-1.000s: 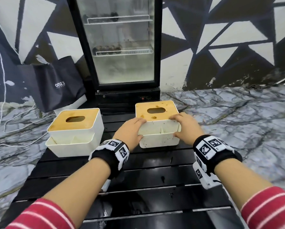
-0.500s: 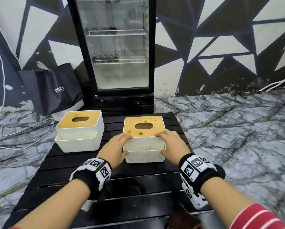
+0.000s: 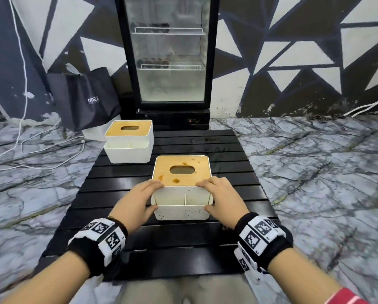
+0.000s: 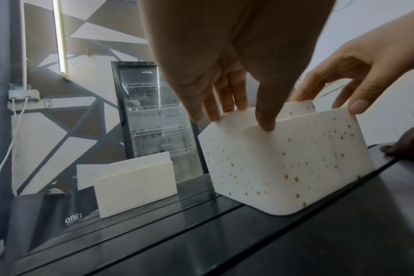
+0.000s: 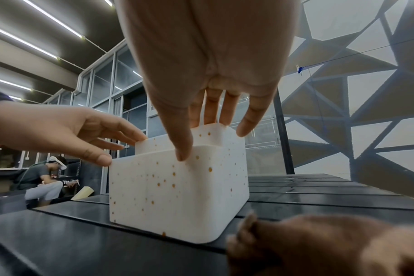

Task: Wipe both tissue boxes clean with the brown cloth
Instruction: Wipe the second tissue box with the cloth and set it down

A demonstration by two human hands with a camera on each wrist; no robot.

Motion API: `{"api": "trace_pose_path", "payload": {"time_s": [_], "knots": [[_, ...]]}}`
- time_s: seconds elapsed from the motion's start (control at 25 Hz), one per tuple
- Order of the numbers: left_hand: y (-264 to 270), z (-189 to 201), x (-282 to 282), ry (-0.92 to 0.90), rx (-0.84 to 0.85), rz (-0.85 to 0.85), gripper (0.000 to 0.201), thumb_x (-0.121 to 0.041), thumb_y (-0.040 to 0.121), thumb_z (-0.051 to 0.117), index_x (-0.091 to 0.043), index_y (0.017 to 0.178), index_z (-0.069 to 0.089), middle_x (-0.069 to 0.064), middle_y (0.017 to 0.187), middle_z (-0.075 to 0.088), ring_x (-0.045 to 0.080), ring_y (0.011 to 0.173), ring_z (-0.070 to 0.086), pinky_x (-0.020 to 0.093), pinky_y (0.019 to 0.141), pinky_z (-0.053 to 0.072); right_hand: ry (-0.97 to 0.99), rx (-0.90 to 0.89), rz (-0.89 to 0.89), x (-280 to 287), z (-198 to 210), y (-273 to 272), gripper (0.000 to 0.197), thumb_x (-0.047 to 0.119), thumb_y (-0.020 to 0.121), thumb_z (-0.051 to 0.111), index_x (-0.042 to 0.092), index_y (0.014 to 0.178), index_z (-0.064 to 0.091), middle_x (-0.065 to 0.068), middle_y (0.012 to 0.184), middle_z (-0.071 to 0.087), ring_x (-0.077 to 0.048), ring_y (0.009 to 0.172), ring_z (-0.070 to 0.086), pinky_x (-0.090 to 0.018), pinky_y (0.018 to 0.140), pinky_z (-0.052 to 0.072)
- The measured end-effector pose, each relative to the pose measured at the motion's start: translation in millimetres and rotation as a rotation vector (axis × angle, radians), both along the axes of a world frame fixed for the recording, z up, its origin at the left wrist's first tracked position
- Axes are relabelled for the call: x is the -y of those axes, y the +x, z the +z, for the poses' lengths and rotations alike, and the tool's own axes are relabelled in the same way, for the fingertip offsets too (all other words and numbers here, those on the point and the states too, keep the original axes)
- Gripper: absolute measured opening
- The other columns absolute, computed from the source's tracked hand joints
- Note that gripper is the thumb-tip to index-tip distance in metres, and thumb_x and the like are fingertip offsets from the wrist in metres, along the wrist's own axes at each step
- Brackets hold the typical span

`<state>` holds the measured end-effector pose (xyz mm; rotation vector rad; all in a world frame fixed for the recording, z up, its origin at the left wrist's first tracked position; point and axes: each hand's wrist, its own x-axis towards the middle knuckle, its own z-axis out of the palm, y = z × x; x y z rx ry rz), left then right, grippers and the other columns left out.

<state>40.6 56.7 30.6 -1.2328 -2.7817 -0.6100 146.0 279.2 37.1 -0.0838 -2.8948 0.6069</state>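
A white tissue box (image 3: 181,210) with a stained wooden lid and brown specks on its walls (image 4: 288,164) stands mid-table. My left hand (image 3: 148,196) grips its left end and my right hand (image 3: 216,197) its right end, fingers over the top edge and thumbs on the front wall (image 5: 175,188). A second, cleaner white tissue box (image 3: 129,143) sits at the table's far left corner. The brown cloth (image 5: 324,246) lies on the table just under my right wrist, near the box's right front corner; the head view hides it.
The low black slatted table (image 3: 183,238) stands on a marble-patterned floor. Behind it are a glass-door fridge (image 3: 170,62) and a black bag (image 3: 83,97). White cables (image 3: 41,150) trail on the floor at left. Another person (image 5: 43,177) crouches far off.
Both hands have drawn the stained box from the table's far edge toward me, to mid-table. The other box stayed put.
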Motion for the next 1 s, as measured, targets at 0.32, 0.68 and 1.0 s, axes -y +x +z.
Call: {"api": "trace_pose_path", "payload": {"time_s": [0.32,0.68,1.0], "knots": [[45.5,-3.7,42.5,0.022,-0.001,-0.018,0.055,-0.015,0.083,0.067,-0.024,0.133,0.048,-0.012,0.14,0.042,0.007,0.13,0.039,0.008,0.104,0.019,-0.033,-0.068,0.032,36.5,-7.5,54.8,0.056,0.016,0.076,0.064,0.03,0.128,0.047,0.012,0.121,0.048,-0.012,0.11,0.035,-0.014,0.094,0.025],[60.3,-0.6,46.4,-0.019,-0.02,0.005,0.053,-0.018,0.084,0.065,-0.024,0.133,0.047,-0.011,0.141,0.041,0.008,0.13,0.038,0.01,0.102,0.021,-0.042,-0.055,0.055,40.3,-8.8,63.0,0.055,0.02,0.078,0.062,0.031,0.129,0.045,0.013,0.125,0.046,-0.01,0.115,0.034,-0.024,0.098,0.035],[73.6,10.2,-4.7,-0.112,-0.189,0.017,0.065,-0.058,0.082,0.034,-0.019,0.132,0.049,0.005,0.13,0.055,0.024,0.12,0.053,0.038,0.102,0.041,-0.29,-0.043,-0.192,-33.7,-24.8,66.9,0.043,0.022,0.082,0.063,0.025,0.124,0.052,0.004,0.123,0.051,-0.02,0.118,0.045,-0.029,0.101,0.035]]}}
